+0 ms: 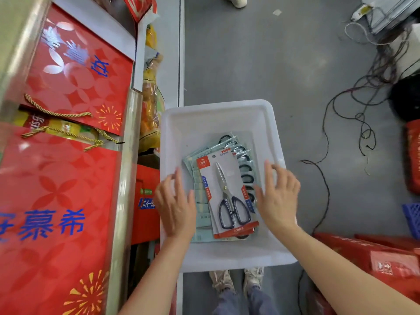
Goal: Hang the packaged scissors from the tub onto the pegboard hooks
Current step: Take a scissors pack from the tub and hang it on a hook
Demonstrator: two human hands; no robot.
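A white plastic tub (218, 114) stands on the grey floor in front of my feet. Inside lies a fanned stack of packaged scissors. The top packaged scissors (227, 192) faces up: a white card with red corners and dark-handled scissors. My left hand (176, 205) hovers over the stack's left edge, fingers spread, holding nothing. My right hand (280, 194) hovers at the stack's right edge near the tub's right wall, fingers spread and empty. No pegboard or hooks are in view.
Red gift boxes (68, 83) with gold rope handles fill the shelving on the left. Tangled dark cables (361, 123) trail over the floor at right. More red cartons (372, 255) and a blue crate (412, 219) sit at lower right. Someone's shoe (237, 1) shows at the top.
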